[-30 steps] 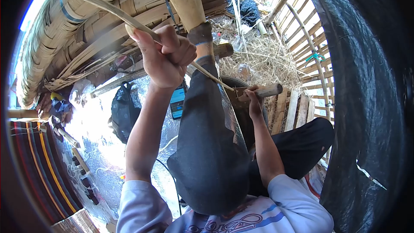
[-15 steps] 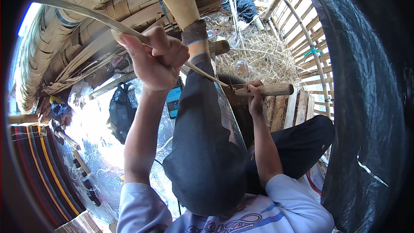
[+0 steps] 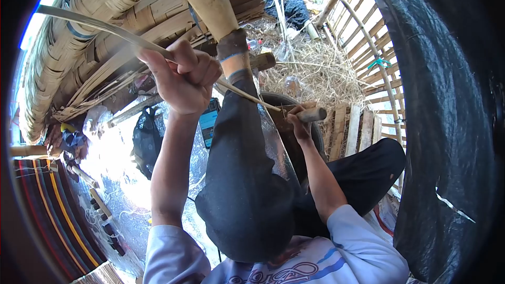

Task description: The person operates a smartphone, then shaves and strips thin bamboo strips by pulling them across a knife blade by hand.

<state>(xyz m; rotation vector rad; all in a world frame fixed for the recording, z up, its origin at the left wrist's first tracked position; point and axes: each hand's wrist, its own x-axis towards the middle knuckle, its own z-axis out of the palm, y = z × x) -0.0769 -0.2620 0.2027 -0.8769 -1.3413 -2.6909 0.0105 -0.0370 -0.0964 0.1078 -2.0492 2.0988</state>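
My left hand (image 3: 184,79) is closed around a long, pale bamboo strip (image 3: 97,22), whose far part slants up to the upper left. Below that fist the strip crosses over my raised, dark-trousered leg (image 3: 236,173) and ends beside my right hand (image 3: 299,122). Those right fingers are wrapped round a tool with a thick wooden handle (image 3: 314,115); its working end is too dark and small to make out. The strip's lower end lies at or very near the tool; whether they touch I cannot tell.
A large woven bamboo piece (image 3: 58,58) and a thick bamboo pole (image 3: 208,0) stand in front. Beside my leg lie a phone (image 3: 209,123) and a black bag (image 3: 145,142). Straw (image 3: 326,71) covers ground ahead; a slatted fence (image 3: 376,47) and black sheet (image 3: 442,126) stand right.
My right hand has shifted slightly left and down, and the tool's handle now appears shorter and turned. My left hand and the strip have moved a little left.
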